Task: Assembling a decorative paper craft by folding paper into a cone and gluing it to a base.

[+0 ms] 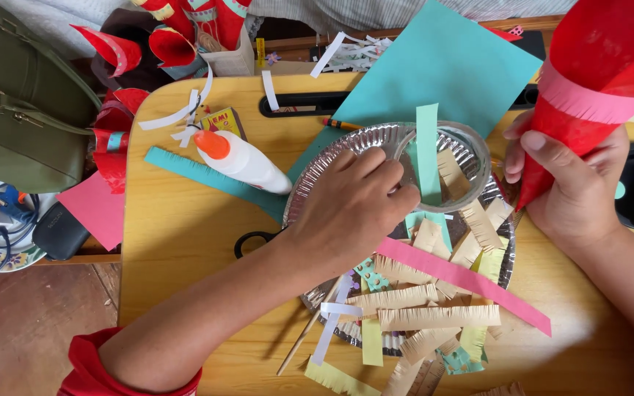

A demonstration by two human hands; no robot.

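Two hands at work over a silver foil plate (pixel 317 192) heaped with fringed paper strips, centre of the frame. Left hand (pixel 350 209) reaching in from lower left, fingers pinched shut on the rim of a clear tape roll (pixel 471 150) at the upper part of the plate; a light green strip (pixel 427 154) standing upright through that ring, long axis running top to bottom of the frame, just beside the fingertips on their right. Right hand (pixel 570 183) at right of frame, closed round the narrow tip of a red paper cone (pixel 603 66) banded with pink fringe (pixel 588 103), cone's long axis slanting from the wide mouth at upper right down to the point at the palm, tip aimed toward the plate. Green strip between the two hands, nearer the left; cone well to its right, apart from it. Long pink strip (pixel 471 282) lying diagonally across the pile, below both hands. White glue bottle with orange cap (pixel 240 158) left of the plate, lying on its side on the wooden table (pixel 177 242); teal sheet (pixel 442 66) above the plate; black scissors handle (pixel 251 240) partly hidden under the left wrist.
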